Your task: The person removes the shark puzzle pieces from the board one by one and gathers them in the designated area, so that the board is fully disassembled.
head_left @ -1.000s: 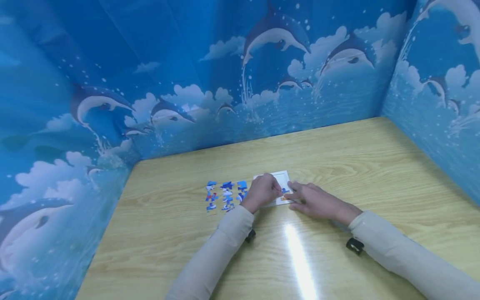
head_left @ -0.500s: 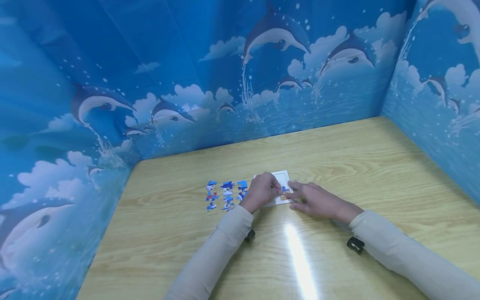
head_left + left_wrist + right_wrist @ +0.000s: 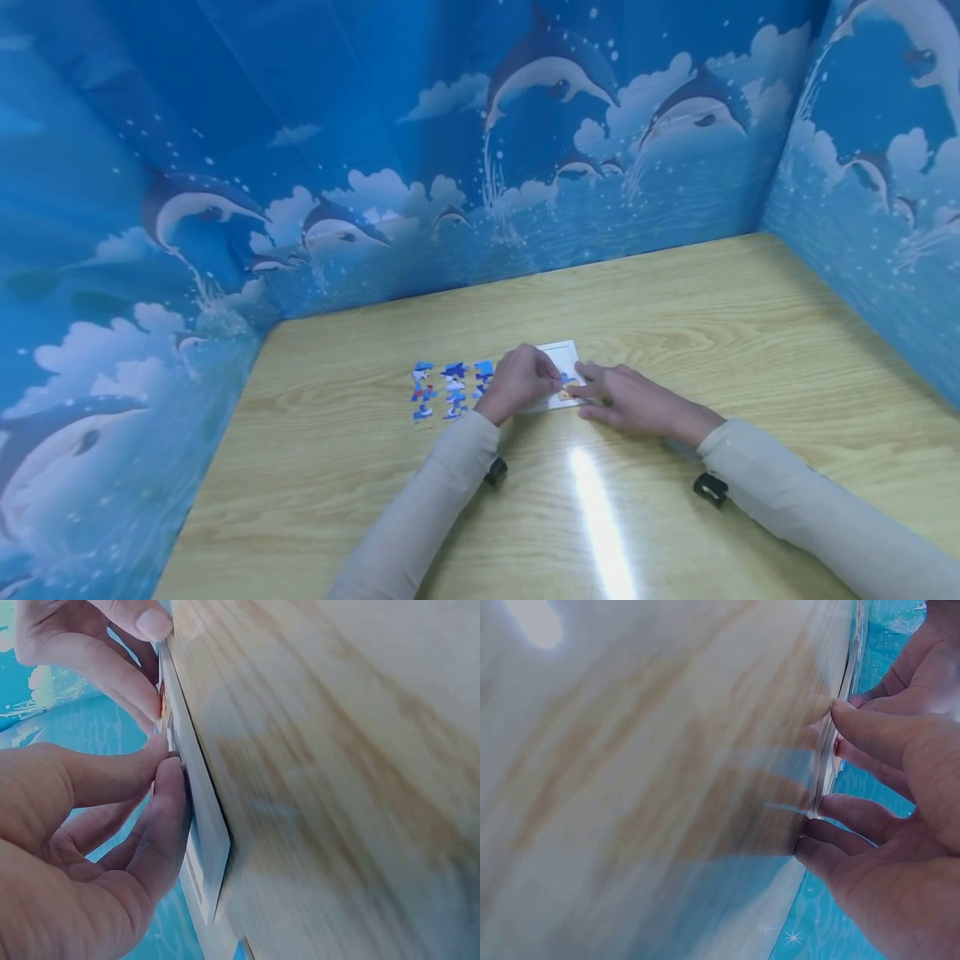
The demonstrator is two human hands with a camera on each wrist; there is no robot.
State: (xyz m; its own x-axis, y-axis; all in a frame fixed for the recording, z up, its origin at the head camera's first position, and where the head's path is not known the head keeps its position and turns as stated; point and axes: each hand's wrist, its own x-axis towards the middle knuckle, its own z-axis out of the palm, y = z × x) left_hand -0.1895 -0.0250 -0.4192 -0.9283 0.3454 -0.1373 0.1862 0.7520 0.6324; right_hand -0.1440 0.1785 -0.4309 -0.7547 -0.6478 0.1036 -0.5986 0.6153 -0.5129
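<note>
A white puzzle tray [image 3: 558,353] lies on the table, partly covered by both hands. My left hand [image 3: 519,380] pinches a small puzzle piece [image 3: 174,754] between thumb and forefinger, low over the tray; the fingertips hide most of it. My right hand [image 3: 626,400] rests at the tray's right side, its fingers stretched out. Its thumb [image 3: 847,709] touches the front edge, and one finger reaches onto an orange piece [image 3: 566,395] in the tray. A blue patch [image 3: 567,379] shows just behind that piece, by the left fingertips.
Loose puzzle pieces [image 3: 455,391], mostly blue and white with some red, lie in columns left of the tray. The wooden table [image 3: 337,467] meets a dolphin-printed backdrop [image 3: 360,183] at the back and sides. A bright reflection crosses the table in front.
My left hand has shifted very slightly left over the tray, still pinching. The right hand stays nearly still at the tray's right side. The loose pieces have not moved.
</note>
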